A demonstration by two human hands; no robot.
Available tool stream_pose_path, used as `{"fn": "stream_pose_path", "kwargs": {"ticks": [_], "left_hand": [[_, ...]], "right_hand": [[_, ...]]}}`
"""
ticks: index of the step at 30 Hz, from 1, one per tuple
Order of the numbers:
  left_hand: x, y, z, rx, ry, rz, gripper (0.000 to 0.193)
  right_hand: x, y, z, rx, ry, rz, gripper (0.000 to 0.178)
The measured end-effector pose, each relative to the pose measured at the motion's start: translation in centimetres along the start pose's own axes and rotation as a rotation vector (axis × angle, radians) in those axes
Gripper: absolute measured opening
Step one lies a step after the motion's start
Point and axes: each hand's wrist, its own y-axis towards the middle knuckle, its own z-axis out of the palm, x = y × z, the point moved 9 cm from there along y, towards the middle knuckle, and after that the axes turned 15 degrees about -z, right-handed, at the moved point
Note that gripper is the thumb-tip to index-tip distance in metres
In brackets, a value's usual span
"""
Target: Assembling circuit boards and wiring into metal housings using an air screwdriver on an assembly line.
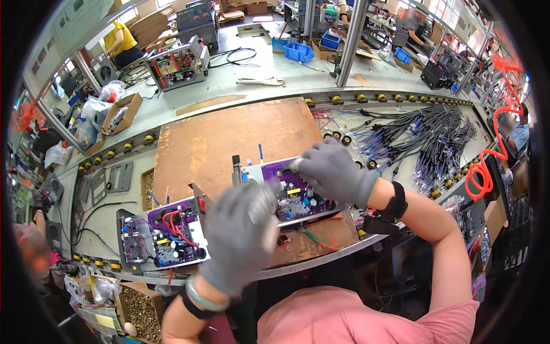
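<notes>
My left hand [238, 235], in a grey glove, is smeared by motion above the near left end of a purple circuit board [306, 198]. Whether its fingers hold anything does not show. My right hand [338, 172], gloved the same way, has its fingers curled down at the board's far edge. What they pinch, if anything, is hidden. That board carries a yellow part and several small components, and its left side lies behind my left hand. To the left sits a second purple board assembly [175, 235] with red wires and a dark frame.
Both assemblies rest on a worn brown board [235, 137] over a roller line. A heap of black cables [429, 132] lies at right. A coiled red air hose [481, 178] hangs beyond. A box of small brass-coloured parts [140, 309] stands lower left. Other people work farther off.
</notes>
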Motion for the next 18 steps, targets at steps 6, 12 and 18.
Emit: {"fn": "stream_pose_path", "kwargs": {"ticks": [6,12,18], "left_hand": [[5.5,4.0,9.2,0.773,0.514,-0.106,0.065],[6.2,3.3,10.8,0.953,0.579,-0.123,0.081],[4.0,3.6,9.1,0.649,0.400,0.139,0.051]], "right_hand": [[4.3,3.3,2.2,0.210,0.160,-0.117,0.030],[11.2,-2.3,-1.8,-0.301,0.016,-0.199,0.007],[10.3,-7.5,5.3,-0.507,0.602,0.172,0.017]]}}
